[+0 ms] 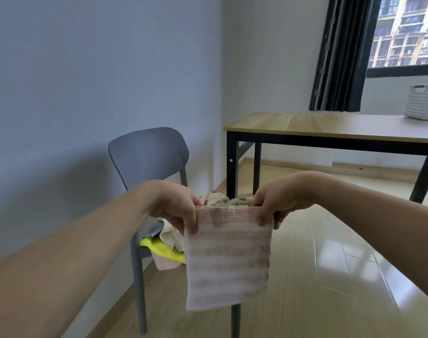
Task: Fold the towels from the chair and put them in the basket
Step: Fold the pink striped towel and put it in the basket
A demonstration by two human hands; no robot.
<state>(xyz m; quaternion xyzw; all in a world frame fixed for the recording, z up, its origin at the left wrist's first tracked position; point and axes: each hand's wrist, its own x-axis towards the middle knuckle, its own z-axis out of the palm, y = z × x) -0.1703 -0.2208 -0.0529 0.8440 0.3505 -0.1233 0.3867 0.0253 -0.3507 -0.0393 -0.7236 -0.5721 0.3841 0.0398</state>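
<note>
In front of the chair point(148, 152), the left hand point(176, 206) and right hand point(276, 203) pinch the striped towel point(227, 264) by its top corners (hanging flat below the fingers), basket point(422, 102) far right.

Tabletop point(330, 125) bare up to basket point(424, 102) at far right; open floor point(330, 264) beside chair point(147, 154); chair seat crowded with towel pile point(169, 247).

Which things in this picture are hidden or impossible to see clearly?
- Basket, head view: cut by the right edge; its inside is not visible.
- Pile on the chair: partly behind the striped towel and left hand; count unclear.
- Towel's fold layers: cannot tell.
</note>
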